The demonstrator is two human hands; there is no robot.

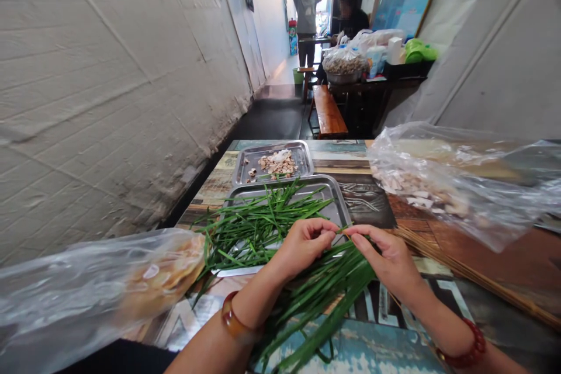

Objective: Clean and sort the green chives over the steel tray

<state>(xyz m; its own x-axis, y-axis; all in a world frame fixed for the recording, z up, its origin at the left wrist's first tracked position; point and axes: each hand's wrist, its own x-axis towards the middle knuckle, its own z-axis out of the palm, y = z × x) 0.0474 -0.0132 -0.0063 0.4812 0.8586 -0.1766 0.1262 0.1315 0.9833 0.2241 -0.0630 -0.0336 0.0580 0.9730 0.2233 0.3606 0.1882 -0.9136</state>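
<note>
Left hand (304, 243): fingers curled, thumb and forefinger pinching one end of a thin skewer over the near rim of the front tray; a brown bangle sits on the wrist
Right hand (388, 260): closed likewise, fingertips nipping the same skewer just beside the left hand's, so the two hands meet tip to tip; a red bead bracelet is on this wrist
Skewer (346, 232): only a short pale piece shows between the two pinches, level with the table; held at both ends, it seems, to keep it steady above the greens
Chives (267, 222): long flat green leaves, one loose heap spread across the front tray, a second sheaf (324, 298) lying from under the hands toward the table's near edge, close enough to pick from without reaching
Front tray (337, 201): steel, shallow, in the middle of the table, catching the greens
Back tray (245, 163): steel, touching the front tray on its far side, with a small pile of pale chopped pieces (278, 163) in it
Bamboo skewers (464, 274): a bundle lying slantwise along the table's right side, just beside the right hand, ready to the fingers
Right bag (460, 181): clear plastic, open, at the right edge, pale sliced pieces inside
Left bag (87, 292): clear plastic at the near left corner, something yellowish within, too blurred to tell
Table (377, 204): patterned top, set against a white brick wall on the left
Beyond: a bench, a second laden table, and two people well apart from this work
</note>
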